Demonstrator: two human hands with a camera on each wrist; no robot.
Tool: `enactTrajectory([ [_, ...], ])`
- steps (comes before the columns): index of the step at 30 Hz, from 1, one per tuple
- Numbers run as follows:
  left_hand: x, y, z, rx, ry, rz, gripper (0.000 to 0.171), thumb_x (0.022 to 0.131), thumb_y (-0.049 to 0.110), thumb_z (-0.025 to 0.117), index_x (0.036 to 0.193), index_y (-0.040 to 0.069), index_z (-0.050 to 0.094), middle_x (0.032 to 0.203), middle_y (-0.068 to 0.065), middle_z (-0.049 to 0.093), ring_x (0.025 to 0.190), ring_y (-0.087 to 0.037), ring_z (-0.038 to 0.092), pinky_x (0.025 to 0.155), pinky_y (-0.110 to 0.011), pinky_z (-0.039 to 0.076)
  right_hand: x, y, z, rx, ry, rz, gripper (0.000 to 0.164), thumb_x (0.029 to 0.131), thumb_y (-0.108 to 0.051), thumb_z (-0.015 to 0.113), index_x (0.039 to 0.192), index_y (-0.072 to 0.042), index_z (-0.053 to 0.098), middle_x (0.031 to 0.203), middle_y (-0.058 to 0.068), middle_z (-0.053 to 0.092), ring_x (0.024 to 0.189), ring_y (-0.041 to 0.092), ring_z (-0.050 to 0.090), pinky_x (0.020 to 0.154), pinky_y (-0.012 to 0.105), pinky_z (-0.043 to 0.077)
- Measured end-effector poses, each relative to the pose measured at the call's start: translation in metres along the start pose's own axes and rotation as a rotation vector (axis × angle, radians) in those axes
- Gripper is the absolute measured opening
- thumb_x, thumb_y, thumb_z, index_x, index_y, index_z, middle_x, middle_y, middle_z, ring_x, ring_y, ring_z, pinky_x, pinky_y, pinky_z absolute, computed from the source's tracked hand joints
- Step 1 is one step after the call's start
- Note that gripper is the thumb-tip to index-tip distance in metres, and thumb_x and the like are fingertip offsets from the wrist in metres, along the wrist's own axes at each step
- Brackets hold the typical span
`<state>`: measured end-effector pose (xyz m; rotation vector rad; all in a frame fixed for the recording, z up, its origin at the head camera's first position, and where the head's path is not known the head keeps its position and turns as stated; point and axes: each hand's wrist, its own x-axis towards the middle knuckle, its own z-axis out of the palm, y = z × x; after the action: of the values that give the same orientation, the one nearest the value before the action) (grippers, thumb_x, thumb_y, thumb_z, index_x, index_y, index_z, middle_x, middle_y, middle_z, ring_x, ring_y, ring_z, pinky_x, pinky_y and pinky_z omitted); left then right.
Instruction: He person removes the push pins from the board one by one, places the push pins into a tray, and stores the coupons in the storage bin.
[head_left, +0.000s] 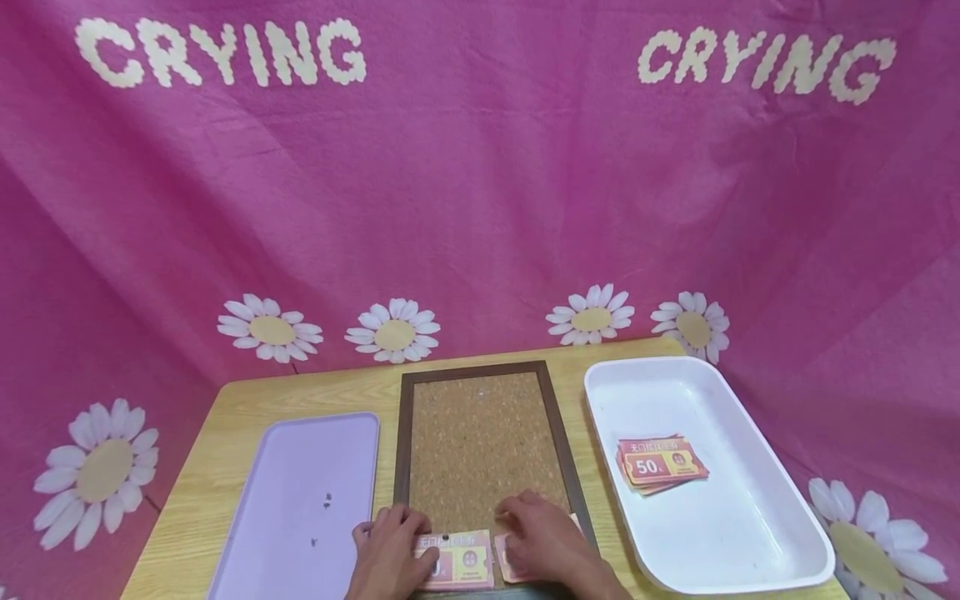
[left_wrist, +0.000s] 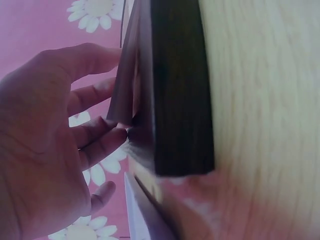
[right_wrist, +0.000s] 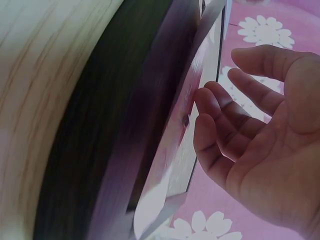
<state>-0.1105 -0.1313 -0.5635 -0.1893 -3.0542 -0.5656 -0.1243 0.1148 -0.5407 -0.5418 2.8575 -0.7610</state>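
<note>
A cork board [head_left: 483,442] in a dark wooden frame lies on the table. Two pink-and-yellow paper coupons lie across its near end: the left coupon [head_left: 468,560] shows a small dark spot at its top edge, and the right coupon [head_left: 507,568] is partly covered. My left hand [head_left: 390,554] rests on the left coupon's left end, thumb on its face; in the left wrist view its fingertips [left_wrist: 112,87] touch the coupon's edge. Over the right coupon is my right hand [head_left: 551,542], fingers loosely bent. The right wrist view shows those fingertips [right_wrist: 206,102] right at the coupon's surface, nothing gripped.
A lilac tray [head_left: 292,467] stands left of the board, with a few small dark pieces [head_left: 327,500] on it. To the right, a white basin [head_left: 735,517] holds a stack of coupons [head_left: 660,462] marked 50. A pink curtain [head_left: 480,183] hangs behind the table.
</note>
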Motion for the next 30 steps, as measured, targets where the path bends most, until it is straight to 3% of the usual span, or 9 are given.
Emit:
enactTrajectory([
  [4,0.001,0.002,0.002,0.001,0.026,0.031,0.015,0.072,0.033,0.071,0.082,0.027,0.063,0.091,0.011,0.054,0.095,-0.016,0.051,0.086,-0.055,0.032,0.003,-0.005,0.001,0.010,0.009,-0.029,0.030,0.076,-0.018,0.064,0.106,-0.020,0.067,0.089,-0.011,0.055,0.071,0.004,0.045,0.065,0.026,0.042],
  [9,0.002,0.005,0.004,0.004,0.009,0.033,0.013,0.072,0.033,0.071,0.081,0.027,0.063,0.091,0.011,0.055,0.095,-0.017,0.053,0.086,-0.056,0.032,0.004,-0.011,0.005,0.030,0.006,-0.031,0.032,0.078,-0.018,0.064,0.110,-0.020,0.066,0.092,-0.009,0.059,0.074,0.004,0.049,0.067,0.027,0.045],
  [22,0.003,0.013,0.009,0.007,-0.045,-0.038,0.012,0.070,0.030,0.074,0.077,0.028,0.064,0.086,0.011,0.053,0.089,-0.015,0.050,0.089,-0.060,0.030,0.007,-0.021,0.017,-0.032,-0.044,-0.073,0.032,0.078,-0.016,0.064,0.109,-0.022,0.066,0.091,-0.009,0.058,0.070,0.002,0.045,0.063,0.024,0.043],
  [30,0.003,0.013,0.011,0.004,-0.041,-0.027,0.012,0.071,0.030,0.074,0.079,0.028,0.065,0.086,0.011,0.053,0.087,-0.015,0.049,0.088,-0.060,0.030,0.006,-0.022,0.021,-0.057,-0.037,-0.096,0.029,0.078,-0.018,0.068,0.106,-0.025,0.065,0.090,-0.010,0.057,0.071,0.002,0.044,0.062,0.024,0.040],
])
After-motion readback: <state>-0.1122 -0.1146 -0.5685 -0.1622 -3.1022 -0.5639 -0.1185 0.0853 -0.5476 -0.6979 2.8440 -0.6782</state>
